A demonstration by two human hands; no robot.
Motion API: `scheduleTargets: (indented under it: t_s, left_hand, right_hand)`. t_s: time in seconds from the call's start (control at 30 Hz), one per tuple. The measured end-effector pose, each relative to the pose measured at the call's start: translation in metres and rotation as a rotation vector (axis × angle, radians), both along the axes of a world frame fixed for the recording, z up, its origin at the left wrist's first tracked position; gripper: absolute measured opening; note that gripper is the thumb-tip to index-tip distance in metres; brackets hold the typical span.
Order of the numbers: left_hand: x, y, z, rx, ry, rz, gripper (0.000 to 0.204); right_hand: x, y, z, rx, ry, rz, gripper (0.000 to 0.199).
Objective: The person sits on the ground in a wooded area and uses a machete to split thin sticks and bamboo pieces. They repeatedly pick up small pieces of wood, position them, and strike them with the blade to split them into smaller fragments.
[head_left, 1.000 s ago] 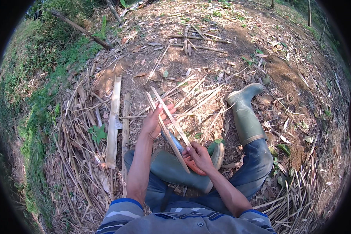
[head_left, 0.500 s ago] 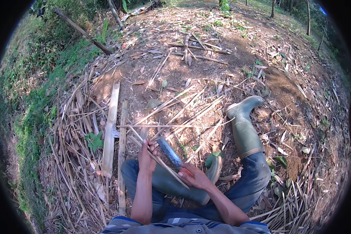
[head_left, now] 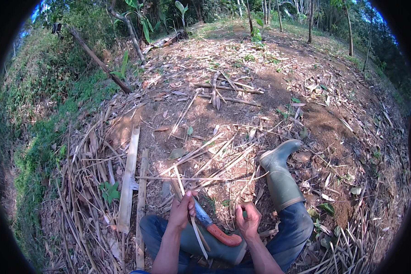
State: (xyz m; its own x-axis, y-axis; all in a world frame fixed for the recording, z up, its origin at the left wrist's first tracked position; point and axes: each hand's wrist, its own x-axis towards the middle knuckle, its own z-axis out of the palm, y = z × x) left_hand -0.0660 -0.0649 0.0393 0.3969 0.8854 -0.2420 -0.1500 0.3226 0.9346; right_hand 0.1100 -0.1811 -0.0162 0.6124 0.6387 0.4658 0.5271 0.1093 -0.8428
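My left hand [head_left: 181,211] is closed around thin split strips [head_left: 180,181] of pale wood or bamboo, which slant up past the thumb and hang below the palm. Beside it lies a knife with a grey-blue blade [head_left: 202,213] and a curved reddish-brown handle [head_left: 223,235], over my bent leg. The blade's upper part goes behind my left hand; whether those fingers also grip it I cannot tell. My right hand [head_left: 248,219] is off the handle, just to its upper right, fingers curled into a pinch. What is between those fingertips is too small to make out.
Green rubber boots cover my feet; the right boot [head_left: 281,176] stretches ahead. At left lie a flat pale board [head_left: 129,182], a narrower pole [head_left: 142,205] and heaped dry stalks [head_left: 84,201]. Cut strips [head_left: 214,160] cross the leafy ground ahead. Crossed sticks [head_left: 226,89] lie farther off.
My right hand has let go of the knife handle and moved right, its fingers now pinched. The strips in my left hand have turned steeper. The view has tilted up.
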Motion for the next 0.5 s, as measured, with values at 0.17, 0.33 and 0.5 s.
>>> scheduleTargets:
  t_s: [0.17, 0.33, 0.5]
  left_hand:
    - [-0.031, 0.007, 0.041, 0.119, -0.072, 0.190, 0.026]
    - [-0.047, 0.058, 0.121, 0.500, -0.248, 0.566, 0.026]
    - [-0.012, 0.201, 0.181, 0.696, -0.658, 0.670, 0.026]
  right_hand:
    - [0.019, -0.018, 0.006, -0.230, 0.318, 0.148, 0.009]
    - [-0.003, -0.023, -0.014, -0.423, 0.140, 0.573, 0.016]
    - [-0.013, -0.022, -0.022, -0.637, -0.050, 0.673, 0.022]
